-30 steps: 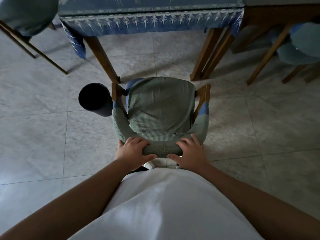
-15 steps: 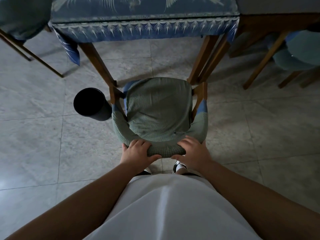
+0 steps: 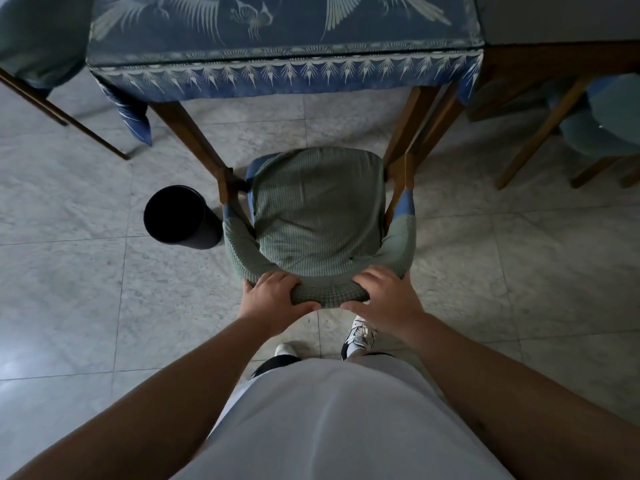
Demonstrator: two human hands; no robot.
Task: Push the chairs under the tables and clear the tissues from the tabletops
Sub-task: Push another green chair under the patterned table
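Chair (image 3: 318,216): green-covered seat and curved backrest, standing on the tiled floor in front of the table (image 3: 284,69) with the blue patterned cloth. Position: front edge of the seat level with the table legs, most of the seat clear of the tabletop; judged part-way in, with pushing left to do. Tissues: none visible on the stretch of tabletop shown, so that part of the task cannot be judged. Left hand (image 3: 273,299): fingers curled over the top of the backrest, thumb beneath, gripping it. Right hand (image 3: 384,299): fingers over the backrest, thumb under its edge, holding it likewise. Adjacent: a dark round bin (image 3: 180,218) just beside the chair's left arm; further chairs at either side.
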